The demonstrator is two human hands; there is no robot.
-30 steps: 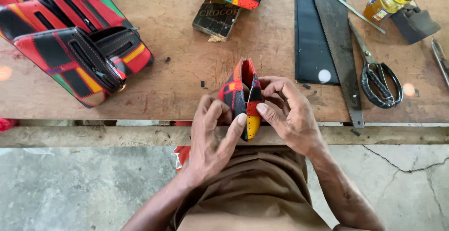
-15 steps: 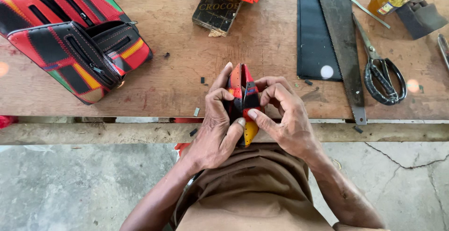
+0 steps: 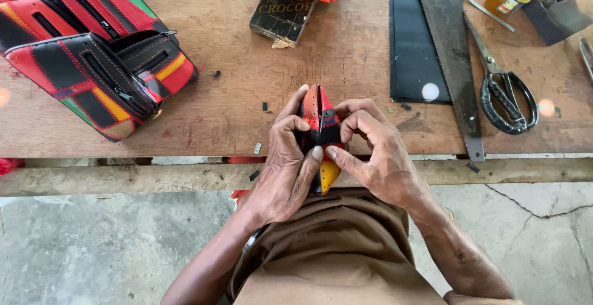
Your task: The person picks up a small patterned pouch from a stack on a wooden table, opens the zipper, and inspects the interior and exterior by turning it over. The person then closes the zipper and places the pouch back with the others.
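Folded patchwork leather piece point(image 3: 321, 129) upright, pinched tight between left hand point(image 3: 285, 163) and right hand point(image 3: 378, 154) grip.

A small patchwork leather pouch point(image 3: 320, 133) of red, black, orange and yellow panels stood on edge, folded narrow, over the near edge of the wooden table point(image 3: 346, 64), its yellow tip pointing down.

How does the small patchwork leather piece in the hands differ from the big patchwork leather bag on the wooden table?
The small patchwork leather piece is folded narrow and pinched between the left hand and right hand; the big patchwork leather bag lies flat, untouched, much larger, showing zips. Both share red, black and yellow panels.
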